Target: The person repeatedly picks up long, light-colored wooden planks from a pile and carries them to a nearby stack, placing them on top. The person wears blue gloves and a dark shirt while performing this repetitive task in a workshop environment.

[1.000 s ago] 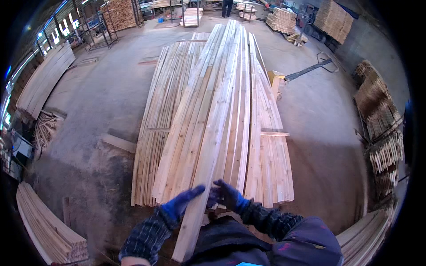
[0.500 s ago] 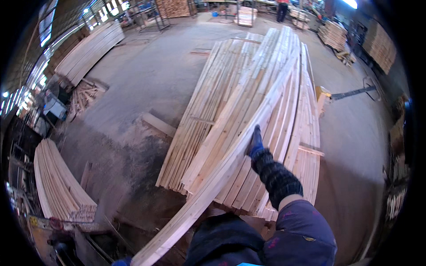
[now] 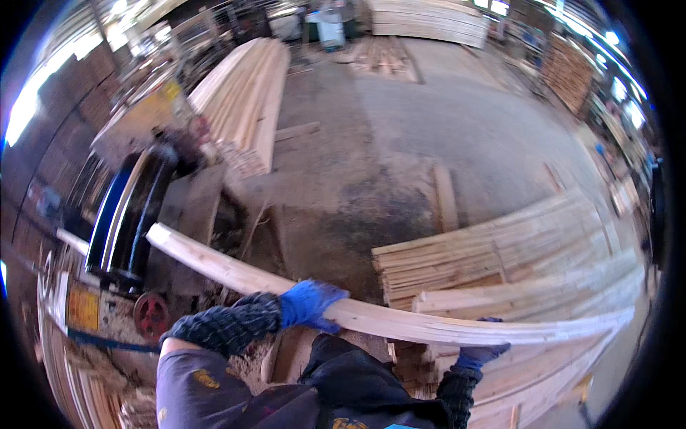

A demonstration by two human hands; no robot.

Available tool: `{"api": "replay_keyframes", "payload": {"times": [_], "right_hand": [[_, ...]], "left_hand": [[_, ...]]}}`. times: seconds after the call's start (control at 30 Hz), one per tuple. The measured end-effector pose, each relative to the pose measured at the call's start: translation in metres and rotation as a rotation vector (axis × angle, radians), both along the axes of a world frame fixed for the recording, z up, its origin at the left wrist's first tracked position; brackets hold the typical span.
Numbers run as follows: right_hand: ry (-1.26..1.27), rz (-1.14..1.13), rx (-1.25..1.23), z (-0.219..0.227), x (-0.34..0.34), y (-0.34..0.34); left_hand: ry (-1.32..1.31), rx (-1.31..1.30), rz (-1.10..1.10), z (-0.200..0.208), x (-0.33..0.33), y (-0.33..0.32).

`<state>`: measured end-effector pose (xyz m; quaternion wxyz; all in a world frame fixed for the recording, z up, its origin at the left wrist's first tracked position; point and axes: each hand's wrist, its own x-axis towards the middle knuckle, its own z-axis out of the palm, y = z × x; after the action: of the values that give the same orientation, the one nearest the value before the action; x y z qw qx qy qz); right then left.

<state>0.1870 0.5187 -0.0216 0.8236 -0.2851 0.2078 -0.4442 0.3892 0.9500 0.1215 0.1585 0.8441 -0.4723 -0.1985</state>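
Observation:
A long pale wooden plank (image 3: 400,322) stretches across in front of me, its near-left end raised beside a machine. Lines along its right part suggest more than one layer, but I cannot tell how many. My left hand (image 3: 309,304), in a blue glove, is closed over the plank left of its middle. My right hand (image 3: 480,353), gloved too, grips it farther right, with fingertips showing past the far edge and the palm below. Beneath and behind the right part of the plank lies a wide stack of similar planks (image 3: 529,289).
At the left stands a machine with a dark roller (image 3: 146,207) and a red handwheel (image 3: 151,312). Behind it rests a bundle of planks (image 3: 250,93). A loose board (image 3: 444,196) lies on the floor, and a large lumber stack (image 3: 429,21) stands at the back.
My view has swung left toward the machine. The plank now lies crosswise before me, and my left hand, at the lower edge earlier, has come into full view on it.

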Motion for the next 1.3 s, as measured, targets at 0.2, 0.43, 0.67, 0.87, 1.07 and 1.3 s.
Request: {"api": "replay_keyframes", "payload": {"times": [0.2,0.43,0.67,0.87,1.07,1.3], "right_hand": [[-0.374,0.201,-0.011,0.057,0.086,0.049],[-0.184,0.492,-0.421,0.114,0.164,0.072],[0.537,-0.123,-0.977,0.036,0.263,0.113],[1.279,-0.121,-1.729,-0.074,0.283,0.182],[0.408,0.684,-0.415,-0.059,0.278,0.276],[0.44,0.448,-0.158,-0.036,0.297,0.268]], "left_hand": [[-0.128,-0.059,0.068,-0.001,0.066,0.06],[-0.241,-0.23,0.148,-0.018,0.145,0.198],[-0.274,-0.013,0.336,-0.044,0.201,0.343],[-0.197,0.103,0.354,-0.082,0.204,0.329],[-0.146,0.057,0.207,-0.113,0.182,0.135],[-0.053,-0.073,0.16,-0.152,0.2,0.11]]}}
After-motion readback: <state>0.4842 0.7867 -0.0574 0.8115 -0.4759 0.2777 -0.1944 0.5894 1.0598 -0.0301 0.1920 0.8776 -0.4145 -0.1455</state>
